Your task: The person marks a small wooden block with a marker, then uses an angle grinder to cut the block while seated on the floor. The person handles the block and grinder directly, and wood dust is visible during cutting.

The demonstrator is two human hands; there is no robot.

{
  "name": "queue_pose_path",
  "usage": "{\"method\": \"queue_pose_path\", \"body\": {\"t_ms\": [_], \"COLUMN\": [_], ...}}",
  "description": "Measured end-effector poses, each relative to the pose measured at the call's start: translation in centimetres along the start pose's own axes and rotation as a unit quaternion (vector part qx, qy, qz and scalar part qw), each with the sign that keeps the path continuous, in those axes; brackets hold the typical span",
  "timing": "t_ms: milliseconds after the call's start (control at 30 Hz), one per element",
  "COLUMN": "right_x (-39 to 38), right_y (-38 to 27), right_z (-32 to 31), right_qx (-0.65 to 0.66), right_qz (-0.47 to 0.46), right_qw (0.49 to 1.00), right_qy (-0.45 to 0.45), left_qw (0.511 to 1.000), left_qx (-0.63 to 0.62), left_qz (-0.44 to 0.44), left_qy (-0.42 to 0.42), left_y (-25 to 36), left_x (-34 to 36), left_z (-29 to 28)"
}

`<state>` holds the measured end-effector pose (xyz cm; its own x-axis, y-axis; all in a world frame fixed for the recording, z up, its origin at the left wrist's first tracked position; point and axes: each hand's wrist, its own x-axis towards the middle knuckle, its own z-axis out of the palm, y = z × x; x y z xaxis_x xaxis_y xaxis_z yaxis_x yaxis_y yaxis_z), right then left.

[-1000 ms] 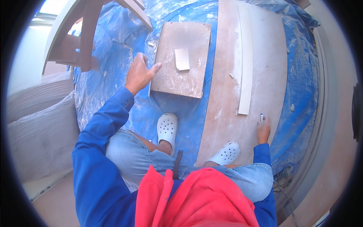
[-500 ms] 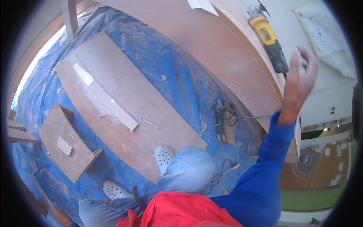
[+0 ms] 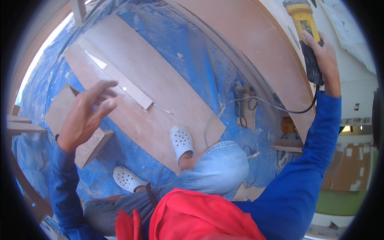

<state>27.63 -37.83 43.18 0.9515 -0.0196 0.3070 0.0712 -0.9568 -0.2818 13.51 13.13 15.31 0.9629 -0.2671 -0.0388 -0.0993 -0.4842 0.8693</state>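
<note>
At the upper right, my right hand (image 3: 327, 60) is wrapped round the black rear of a yellow-and-black angle grinder (image 3: 301, 18). A dark cord (image 3: 296, 111) trails from the tool's end down to the left. My left hand (image 3: 82, 116) hovers at the left with fingers apart and nothing in it. Below and beyond it lies a wide, curved-sided wooden panel (image 3: 172, 76), dusted white. On that panel rest a long pale strip (image 3: 134, 94) and a thin white pen (image 3: 163, 109), whose end is by the strip.
A blue tarp (image 3: 160, 28) covers the floor. A large wooden surface (image 3: 256, 44) runs along the upper right. A second, dark power tool (image 3: 239, 102) lies below it. A small wooden piece (image 3: 60, 106) sits partly behind my left hand. My white clogs (image 3: 181, 140) are at the panel's near end.
My right hand has closed on the angle grinder, which has shifted up and right in view. My left hand has risen into view from the lower left.
</note>
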Motion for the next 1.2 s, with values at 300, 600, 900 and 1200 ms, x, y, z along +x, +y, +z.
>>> {"method": "queue_pose_path", "body": {"t_ms": [300, 600, 900, 1200], "right_x": [-17.7, -18.5, -17.2, -18.8], "right_y": [-6.0, -0.4, -0.6, 2.0], "right_z": [11.9, 31.4, 41.9, 43.8], "right_qx": [0.251, 0.287, 0.538, 0.616], "right_qz": [-0.054, -0.003, 0.213, 0.246], "right_qw": [0.911, 0.811, 0.667, 0.631], "right_qy": [-0.323, -0.509, -0.469, -0.402], "left_qw": [0.529, 0.564, 0.612, 0.662], "left_qx": [-0.844, -0.793, -0.751, -0.715], "left_qz": [0.061, -0.086, -0.173, -0.176], "left_qy": [0.07, 0.213, 0.179, 0.139], "left_y": [10.7, -0.8, -3.2, -4.8], "left_x": [7.6, 4.8, 4.9, 5.0], "left_z": [20.1, 26.3, 32.8, 35.2]}}
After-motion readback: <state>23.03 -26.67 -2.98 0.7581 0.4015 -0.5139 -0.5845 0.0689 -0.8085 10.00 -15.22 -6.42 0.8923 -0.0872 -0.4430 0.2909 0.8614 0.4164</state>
